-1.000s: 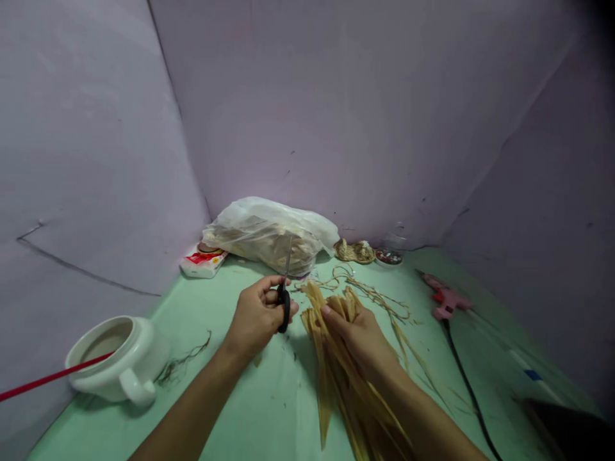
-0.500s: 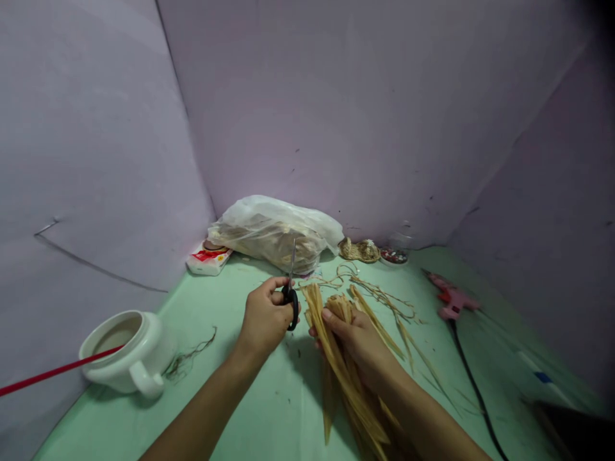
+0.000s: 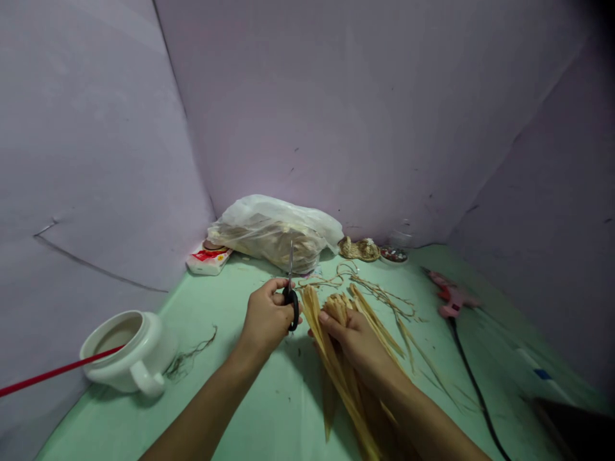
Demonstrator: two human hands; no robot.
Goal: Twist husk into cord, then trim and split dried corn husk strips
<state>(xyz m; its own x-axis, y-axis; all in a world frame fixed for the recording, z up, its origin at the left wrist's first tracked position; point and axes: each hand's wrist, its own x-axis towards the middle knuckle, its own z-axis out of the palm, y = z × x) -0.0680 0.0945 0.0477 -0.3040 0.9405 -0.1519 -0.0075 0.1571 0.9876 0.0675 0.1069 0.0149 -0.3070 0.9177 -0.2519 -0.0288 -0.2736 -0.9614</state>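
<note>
From a distance I grip black-handled scissors [image 3: 292, 310], blades pointing away, in my left hand [image 3: 265, 318] and clasp an already gathered bundle of tan strips [image 3: 336, 363] in my right hand [image 3: 361, 344] over the green table [image 3: 250, 413], where loose strips [image 3: 379, 325] lie outside it.

Scissors [image 3: 289, 296] with metal blade, smooth black plastic handles, dried leaf strips [image 3: 336, 374] papery, creased, white pot [image 3: 156, 346] smooth, glossy, bag [image 3: 269, 214] thin wrinkled plastic, pink glue gun [image 3: 452, 299] probably plastic, finish too blurred to tell
</note>
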